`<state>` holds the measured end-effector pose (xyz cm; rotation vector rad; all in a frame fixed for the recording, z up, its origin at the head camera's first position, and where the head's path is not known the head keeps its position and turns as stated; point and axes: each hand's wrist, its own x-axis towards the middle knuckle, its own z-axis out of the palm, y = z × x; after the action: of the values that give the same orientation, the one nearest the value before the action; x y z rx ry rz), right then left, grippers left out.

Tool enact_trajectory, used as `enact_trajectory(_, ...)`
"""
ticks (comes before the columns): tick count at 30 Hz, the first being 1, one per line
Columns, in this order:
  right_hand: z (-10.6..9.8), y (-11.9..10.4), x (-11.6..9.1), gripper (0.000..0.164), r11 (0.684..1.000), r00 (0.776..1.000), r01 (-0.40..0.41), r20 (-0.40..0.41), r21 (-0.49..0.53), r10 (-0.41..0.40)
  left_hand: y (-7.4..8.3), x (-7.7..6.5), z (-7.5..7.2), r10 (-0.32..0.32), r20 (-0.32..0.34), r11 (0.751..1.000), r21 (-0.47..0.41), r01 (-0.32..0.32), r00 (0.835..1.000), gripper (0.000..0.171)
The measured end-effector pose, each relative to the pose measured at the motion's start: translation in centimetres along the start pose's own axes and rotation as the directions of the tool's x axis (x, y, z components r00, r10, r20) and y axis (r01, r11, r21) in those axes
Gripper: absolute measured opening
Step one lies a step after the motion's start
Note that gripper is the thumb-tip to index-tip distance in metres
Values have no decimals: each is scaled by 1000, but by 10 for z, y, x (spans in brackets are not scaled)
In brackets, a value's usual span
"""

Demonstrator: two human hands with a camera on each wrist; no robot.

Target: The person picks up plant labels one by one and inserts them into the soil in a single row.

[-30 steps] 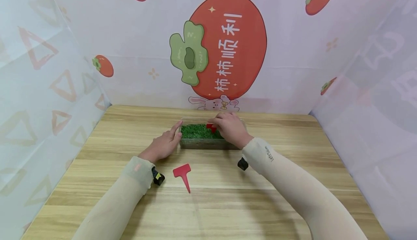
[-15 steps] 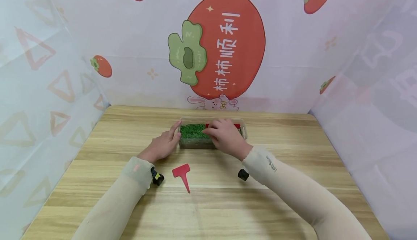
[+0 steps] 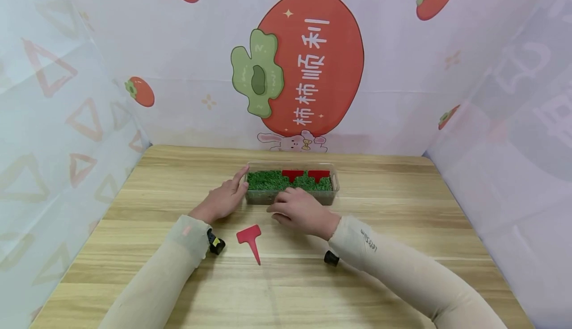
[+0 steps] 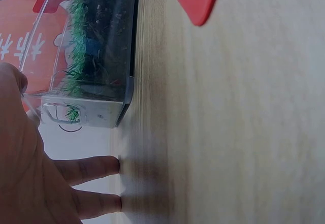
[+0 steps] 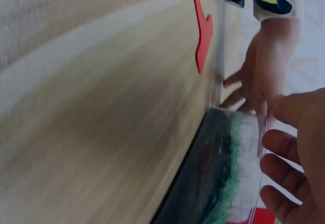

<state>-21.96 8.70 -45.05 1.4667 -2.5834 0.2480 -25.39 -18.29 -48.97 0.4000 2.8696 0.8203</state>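
Observation:
A clear plastic box [image 3: 268, 198] holds green artificial grass [image 3: 263, 179] over dark filling. Two red T-shaped plant labels stand in the grass, one at the middle [image 3: 292, 175] and one near the right end [image 3: 319, 175]. My left hand [image 3: 221, 200] touches the box's left end at the rim; in the left wrist view, two straight fingers [image 4: 94, 169] reach down to the table. My right hand [image 3: 304, 212] hovers before the box's front wall, fingers loosely bent, holding nothing. A third red plant label [image 3: 251, 239] lies flat on the table between the hands.
The wood-grain table [image 3: 393, 269] reaches back to a printed cloth wall [image 3: 393, 71] with persimmon pictures. Cloth also hangs along the left and right sides. A small black camera [image 3: 216, 243] is strapped to the left wrist.
My right hand has let go of the middle plant label, now standing in the grass, and has drawn back toward me, uncovering both labels. The left hand stays at the box's end.

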Motion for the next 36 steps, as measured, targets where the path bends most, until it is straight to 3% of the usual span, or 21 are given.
enact_trajectory(10, 10, -16, 4, 44, 999, 985, 30, 171, 31, -35, -1, 0, 1, -11, 5, 1000, -6, 11, 1000, 59)
enact_trajectory(19, 20, -30, 12, 55, 994, 973, 88, 208, 62, -99, 0, 0, -2, -7, 9, 1000, 12, 7, 1000, 59)
enact_trajectory(29, 30, -41, 17, 78, 991, 947, 85, 301, 106, -113, 2, -2, -3, -12, 17, 1000, -4, 12, 1000, 59)
enact_trajectory(36, 35, -43, 22, 84, 983, 935, 136, 312, 121, -168, 4, -3, -4, -13, 14, 1000, -9, 13, 1000, 58)
